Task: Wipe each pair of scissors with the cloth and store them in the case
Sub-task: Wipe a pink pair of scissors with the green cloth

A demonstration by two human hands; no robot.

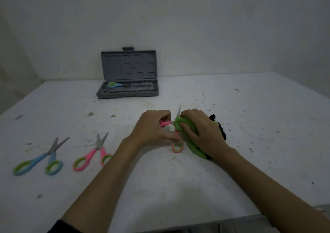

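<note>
Now the left hand [153,127] is pinching the pink scissors [175,134] at mid-frame while the right hand [198,132] is squeezing the cloth [185,125] round one blade — the bare, open blade is risking a nicked finger.

White speckled table [160,188] bearing an open grey case [127,94], blue scissors [38,159] and pink scissors [92,155].

Both bare forearms reach forward, the left hand [153,125] pinching with curled fingers, the right hand [200,131] clenched beside it.
</note>
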